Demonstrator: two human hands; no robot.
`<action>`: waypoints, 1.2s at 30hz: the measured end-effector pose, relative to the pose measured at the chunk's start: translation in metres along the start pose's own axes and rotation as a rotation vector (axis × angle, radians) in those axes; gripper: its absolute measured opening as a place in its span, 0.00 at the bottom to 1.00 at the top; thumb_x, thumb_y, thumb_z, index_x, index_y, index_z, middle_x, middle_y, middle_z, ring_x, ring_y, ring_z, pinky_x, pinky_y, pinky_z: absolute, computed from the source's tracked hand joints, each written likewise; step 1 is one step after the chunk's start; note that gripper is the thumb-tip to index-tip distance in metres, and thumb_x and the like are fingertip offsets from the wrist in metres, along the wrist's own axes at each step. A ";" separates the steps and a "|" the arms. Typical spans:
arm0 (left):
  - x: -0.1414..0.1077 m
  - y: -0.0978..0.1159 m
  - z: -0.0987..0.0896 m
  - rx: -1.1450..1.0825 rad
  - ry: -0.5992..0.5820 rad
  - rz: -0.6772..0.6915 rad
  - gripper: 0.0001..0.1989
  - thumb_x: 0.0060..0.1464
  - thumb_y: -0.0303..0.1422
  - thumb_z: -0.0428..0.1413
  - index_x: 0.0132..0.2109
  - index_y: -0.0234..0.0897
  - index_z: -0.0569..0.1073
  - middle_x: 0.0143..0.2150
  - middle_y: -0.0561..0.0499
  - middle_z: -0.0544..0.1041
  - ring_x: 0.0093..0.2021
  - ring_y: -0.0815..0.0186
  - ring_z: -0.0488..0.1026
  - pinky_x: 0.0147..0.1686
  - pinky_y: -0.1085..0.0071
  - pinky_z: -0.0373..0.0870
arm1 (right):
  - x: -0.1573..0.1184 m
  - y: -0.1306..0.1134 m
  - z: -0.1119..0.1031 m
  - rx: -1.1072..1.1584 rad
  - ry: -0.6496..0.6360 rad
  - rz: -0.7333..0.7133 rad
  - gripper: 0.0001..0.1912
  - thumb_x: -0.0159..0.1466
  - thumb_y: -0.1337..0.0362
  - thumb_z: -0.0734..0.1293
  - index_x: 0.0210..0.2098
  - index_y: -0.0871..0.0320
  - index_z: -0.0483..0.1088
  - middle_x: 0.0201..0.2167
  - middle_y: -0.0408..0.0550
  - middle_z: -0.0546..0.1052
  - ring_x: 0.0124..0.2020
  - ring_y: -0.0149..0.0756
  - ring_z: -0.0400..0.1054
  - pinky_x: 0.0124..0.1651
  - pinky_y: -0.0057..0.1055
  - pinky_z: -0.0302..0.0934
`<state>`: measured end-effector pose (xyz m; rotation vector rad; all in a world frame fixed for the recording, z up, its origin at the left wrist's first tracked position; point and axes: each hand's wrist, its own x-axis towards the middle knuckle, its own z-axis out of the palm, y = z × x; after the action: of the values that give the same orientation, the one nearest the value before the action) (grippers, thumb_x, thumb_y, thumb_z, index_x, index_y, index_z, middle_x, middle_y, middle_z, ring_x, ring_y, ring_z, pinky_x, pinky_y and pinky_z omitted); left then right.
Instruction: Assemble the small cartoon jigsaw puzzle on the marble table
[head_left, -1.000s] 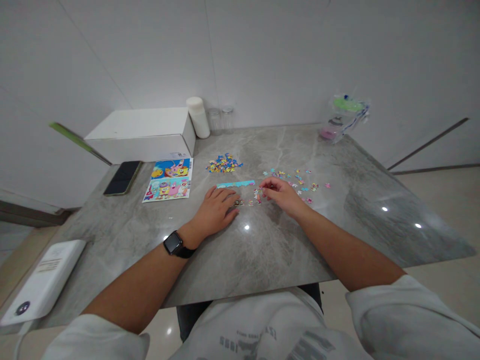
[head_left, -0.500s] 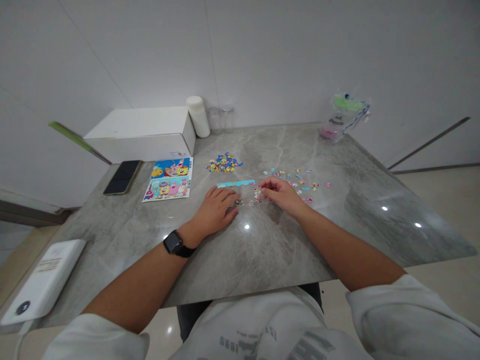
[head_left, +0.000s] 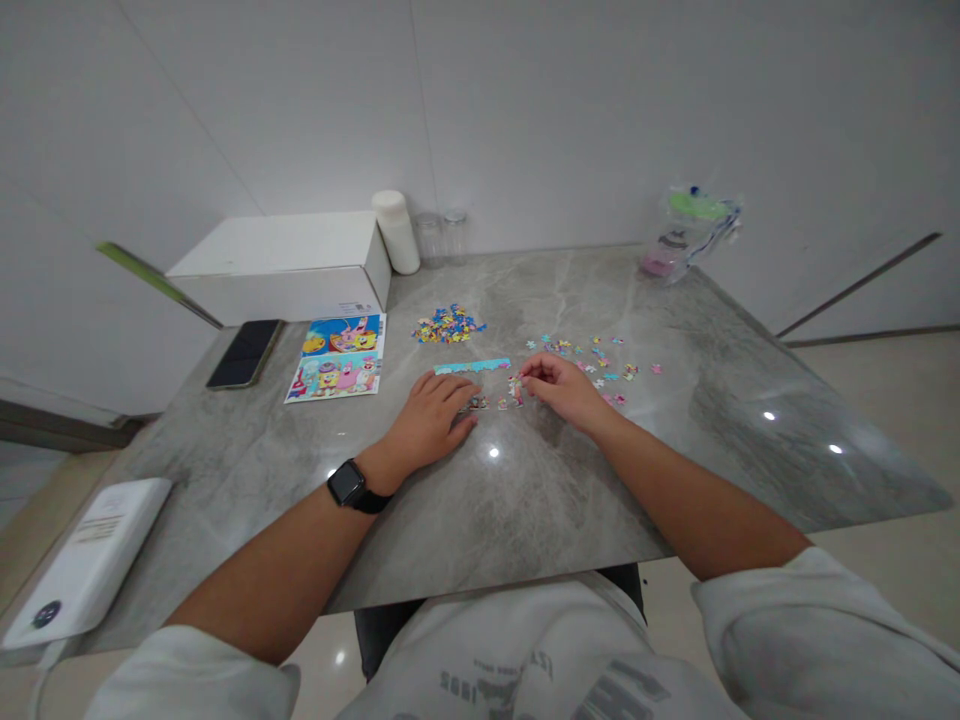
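Note:
A partly joined jigsaw puzzle lies between my hands, its light-blue top strip [head_left: 472, 367] running across the far side. My left hand [head_left: 429, 418] rests flat over the puzzle's left side, fingers stretched out and covering part of it. At the right side, my right hand [head_left: 561, 388] has thumb and forefinger pinched at a small puzzle piece [head_left: 515, 388], by the joined right-hand pieces. The fingers partly hide that piece. A few joined pieces [head_left: 502, 404] show along the near edge. Bare grey table shows in the puzzle's middle.
Loose pieces [head_left: 611, 377] are scattered right of my right hand. A heap of pieces [head_left: 448, 325] lies beyond the puzzle. The picture sheet [head_left: 337, 360], phone [head_left: 246, 354], white box [head_left: 277, 265] and power bank [head_left: 90, 560] are leftward. A plastic bag [head_left: 686, 240] stands far right.
Almost nothing differs. My right fingers have shifted very slightly at the puzzle's right side, and my left hand stays in place.

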<state>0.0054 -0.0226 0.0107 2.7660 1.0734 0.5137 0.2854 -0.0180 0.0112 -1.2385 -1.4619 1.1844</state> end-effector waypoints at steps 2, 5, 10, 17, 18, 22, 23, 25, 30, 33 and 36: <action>0.000 0.000 -0.001 0.002 0.004 0.003 0.21 0.69 0.38 0.56 0.65 0.41 0.73 0.66 0.41 0.76 0.66 0.51 0.71 0.72 0.43 0.56 | -0.001 0.002 0.000 -0.034 0.001 -0.029 0.13 0.58 0.55 0.72 0.38 0.54 0.73 0.29 0.41 0.78 0.31 0.34 0.70 0.36 0.31 0.63; 0.001 0.002 -0.002 0.004 -0.005 0.017 0.18 0.69 0.38 0.56 0.62 0.40 0.75 0.66 0.42 0.76 0.65 0.51 0.71 0.71 0.44 0.58 | -0.004 0.002 0.002 -0.141 0.003 -0.076 0.12 0.61 0.55 0.71 0.41 0.54 0.76 0.31 0.43 0.79 0.32 0.35 0.71 0.38 0.32 0.63; 0.002 0.004 -0.005 -0.019 -0.018 0.042 0.14 0.69 0.37 0.56 0.57 0.43 0.80 0.64 0.44 0.77 0.65 0.52 0.70 0.71 0.44 0.58 | -0.008 -0.002 0.017 -0.421 -0.007 -0.172 0.07 0.64 0.63 0.69 0.40 0.53 0.79 0.31 0.43 0.81 0.31 0.35 0.70 0.39 0.32 0.62; 0.003 0.004 -0.005 -0.020 -0.018 0.072 0.14 0.70 0.38 0.55 0.55 0.45 0.83 0.61 0.45 0.79 0.64 0.52 0.71 0.70 0.44 0.59 | -0.008 -0.004 0.037 -0.674 -0.072 -0.238 0.09 0.66 0.67 0.70 0.44 0.52 0.80 0.37 0.45 0.83 0.35 0.36 0.72 0.42 0.32 0.62; 0.003 0.004 -0.005 -0.018 -0.021 0.074 0.14 0.70 0.38 0.55 0.55 0.44 0.83 0.60 0.45 0.79 0.63 0.52 0.71 0.70 0.44 0.59 | -0.008 -0.004 0.037 -0.692 -0.079 -0.245 0.09 0.66 0.67 0.69 0.44 0.52 0.81 0.37 0.46 0.83 0.36 0.36 0.72 0.42 0.32 0.62; 0.004 0.005 -0.005 -0.026 -0.040 0.072 0.14 0.69 0.38 0.55 0.56 0.45 0.82 0.60 0.45 0.80 0.63 0.52 0.71 0.69 0.44 0.59 | -0.007 -0.005 0.039 -0.726 -0.096 -0.252 0.09 0.66 0.69 0.68 0.43 0.53 0.81 0.37 0.46 0.83 0.36 0.37 0.73 0.43 0.32 0.62; 0.004 0.005 -0.005 -0.033 -0.041 0.070 0.14 0.69 0.38 0.56 0.56 0.45 0.82 0.60 0.46 0.80 0.63 0.52 0.71 0.69 0.44 0.59 | -0.007 -0.005 0.040 -0.731 -0.097 -0.244 0.09 0.66 0.69 0.68 0.43 0.54 0.81 0.37 0.46 0.83 0.36 0.37 0.73 0.43 0.32 0.62; 0.003 0.005 -0.004 -0.042 -0.042 0.068 0.14 0.69 0.37 0.56 0.57 0.46 0.82 0.60 0.46 0.80 0.63 0.52 0.71 0.70 0.44 0.58 | -0.006 -0.005 0.041 -0.743 -0.093 -0.223 0.09 0.66 0.68 0.69 0.42 0.53 0.81 0.37 0.47 0.83 0.36 0.38 0.74 0.43 0.33 0.63; 0.002 0.003 -0.001 -0.040 -0.042 0.071 0.15 0.69 0.37 0.56 0.58 0.46 0.82 0.62 0.46 0.79 0.65 0.52 0.70 0.72 0.42 0.56 | -0.005 -0.003 0.042 -0.786 -0.085 -0.221 0.08 0.66 0.66 0.70 0.42 0.53 0.82 0.38 0.48 0.84 0.38 0.40 0.75 0.46 0.35 0.64; 0.003 0.003 -0.001 -0.038 -0.043 0.070 0.15 0.69 0.38 0.56 0.57 0.46 0.82 0.62 0.47 0.79 0.65 0.52 0.70 0.72 0.42 0.55 | -0.005 -0.002 0.042 -0.815 -0.083 -0.237 0.07 0.67 0.65 0.70 0.41 0.53 0.82 0.37 0.49 0.84 0.39 0.41 0.75 0.48 0.37 0.64; 0.003 0.003 -0.001 -0.030 -0.042 0.072 0.14 0.69 0.38 0.56 0.57 0.45 0.82 0.61 0.47 0.80 0.64 0.52 0.70 0.72 0.43 0.55 | -0.005 -0.001 0.043 -0.838 -0.077 -0.237 0.07 0.67 0.65 0.70 0.41 0.54 0.82 0.37 0.50 0.84 0.40 0.42 0.75 0.49 0.38 0.63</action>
<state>0.0092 -0.0230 0.0137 2.7843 0.9528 0.4741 0.2442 -0.0285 0.0043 -1.4908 -2.2022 0.4468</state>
